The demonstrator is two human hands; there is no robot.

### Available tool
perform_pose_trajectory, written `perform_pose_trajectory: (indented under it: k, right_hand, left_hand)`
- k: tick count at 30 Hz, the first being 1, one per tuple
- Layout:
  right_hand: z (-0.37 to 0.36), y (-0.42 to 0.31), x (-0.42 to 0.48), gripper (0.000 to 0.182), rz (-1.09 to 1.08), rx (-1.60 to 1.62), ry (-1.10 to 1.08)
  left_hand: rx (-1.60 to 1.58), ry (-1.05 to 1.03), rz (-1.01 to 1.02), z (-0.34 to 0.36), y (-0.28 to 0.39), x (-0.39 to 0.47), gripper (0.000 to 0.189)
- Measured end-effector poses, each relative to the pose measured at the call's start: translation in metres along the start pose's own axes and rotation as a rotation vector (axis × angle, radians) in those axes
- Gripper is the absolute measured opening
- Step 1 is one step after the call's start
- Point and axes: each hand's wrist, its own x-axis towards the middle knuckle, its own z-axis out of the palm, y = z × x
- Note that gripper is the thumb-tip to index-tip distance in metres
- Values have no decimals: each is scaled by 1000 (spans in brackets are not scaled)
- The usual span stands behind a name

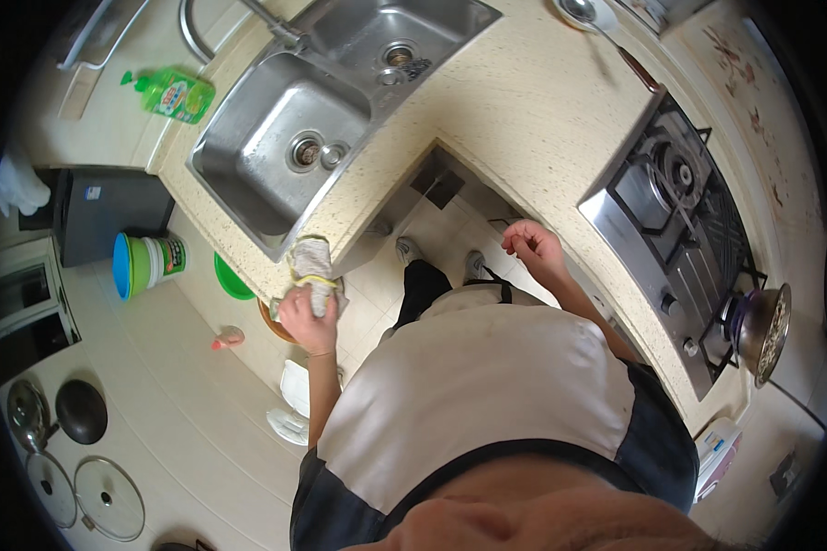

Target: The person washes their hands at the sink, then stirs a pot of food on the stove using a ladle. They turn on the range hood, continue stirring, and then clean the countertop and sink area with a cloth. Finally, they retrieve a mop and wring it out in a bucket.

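My left hand (309, 320) holds a bunched grey-white cloth with yellow edging (312, 265) at the end of the speckled countertop (248, 258), just below the near corner of the steel double sink (282, 131). Over the floor, near the counter's inner edge, my right hand (536, 249) hangs with its fingers curled and touching; no object shows in it. Both basins hold no dishes, and a strainer sits at each drain.
A green soap bottle (179, 95) lies beyond the sink. At right are a gas stove (675, 241), a metal pan (765, 337) and a long-handled ladle (627, 58) on a bowl. Buckets (138, 265), a green basin (231, 279) and a grey cabinet (110, 213) stand left; pans and lids (109, 497) hang lower left.
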Motion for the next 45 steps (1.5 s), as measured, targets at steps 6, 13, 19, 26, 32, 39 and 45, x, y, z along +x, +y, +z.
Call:
perform_pose_trajectory:
  k: [6,13,19,26,32,39,45]
  right_hand:
    - [-31,7,-34,14,-29,-13,87]
    - [-44,17,-90,14,-31,-98,252]
    - [-16,45,-155,11,-9,-28,477]
    - [35,27,-192,11,133,-194,344]
    - [74,48,-250,10,229,-161,478]
    - [103,74,-309,7,369,-21,581]
    - [90,69,-308,8,375,-118,447]
  left_hand:
    - [209,-179,296,54,64,47,42]
    - [-124,-218,410,117,164,154,42]
    - [-638,16,227,152,183,152,35]
    - [-742,-448,673,131,248,117,34]
    - [-921,-773,786,101,221,55,36]
    - [-925,-1018,-285,117,12,-68,32]
    - [-1011,-951,-625,53,-16,-109,21]
